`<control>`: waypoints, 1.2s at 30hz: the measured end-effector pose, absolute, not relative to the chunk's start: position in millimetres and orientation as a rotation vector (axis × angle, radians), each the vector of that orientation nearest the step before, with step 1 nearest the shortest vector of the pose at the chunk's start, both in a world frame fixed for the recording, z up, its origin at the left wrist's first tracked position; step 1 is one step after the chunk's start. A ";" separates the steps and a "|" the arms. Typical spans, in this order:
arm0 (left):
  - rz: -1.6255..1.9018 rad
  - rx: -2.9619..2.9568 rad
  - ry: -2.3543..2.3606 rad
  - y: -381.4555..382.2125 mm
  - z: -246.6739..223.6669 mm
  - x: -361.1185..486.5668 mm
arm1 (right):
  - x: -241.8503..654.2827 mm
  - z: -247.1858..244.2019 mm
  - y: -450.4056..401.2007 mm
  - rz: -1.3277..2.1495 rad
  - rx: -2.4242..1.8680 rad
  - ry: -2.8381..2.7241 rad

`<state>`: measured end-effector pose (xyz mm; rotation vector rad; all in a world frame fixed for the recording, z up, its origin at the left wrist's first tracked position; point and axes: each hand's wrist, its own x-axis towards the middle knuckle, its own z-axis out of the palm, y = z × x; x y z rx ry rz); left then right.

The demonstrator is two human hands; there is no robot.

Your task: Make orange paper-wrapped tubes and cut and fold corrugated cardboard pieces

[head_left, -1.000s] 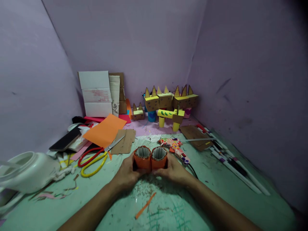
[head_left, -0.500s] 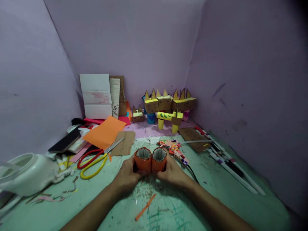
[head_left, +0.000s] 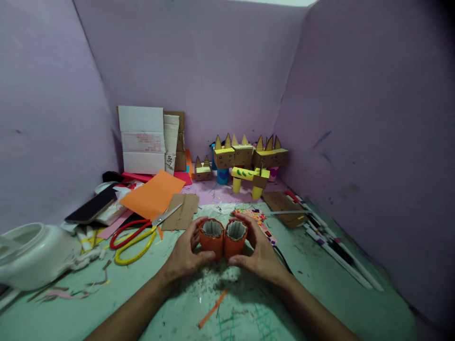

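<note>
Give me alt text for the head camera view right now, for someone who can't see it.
Left hand and right hand hold two upright orange tubes side by side; open scissors lie left, glue gun behind.

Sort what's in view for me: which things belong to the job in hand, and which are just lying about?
In hand:
- left orange tube, left hand around it
- right orange tube, right hand around it

Lying about:
- scissors
- orange sheet
- white pot
- pens
- cardboard figures
</note>
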<state>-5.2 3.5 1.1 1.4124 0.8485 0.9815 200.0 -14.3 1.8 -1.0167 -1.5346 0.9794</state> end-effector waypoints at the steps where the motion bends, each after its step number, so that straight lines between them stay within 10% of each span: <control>1: 0.999 1.399 0.859 4.0 1.4 -4.8 | 198.8 2.1 -15.0 0.967 -1.030 -1.525; 36: 0.987 1.515 0.936 0.2 9.4 8.2 | 187.9 1.3 -14.7 1.030 -1.074 -1.531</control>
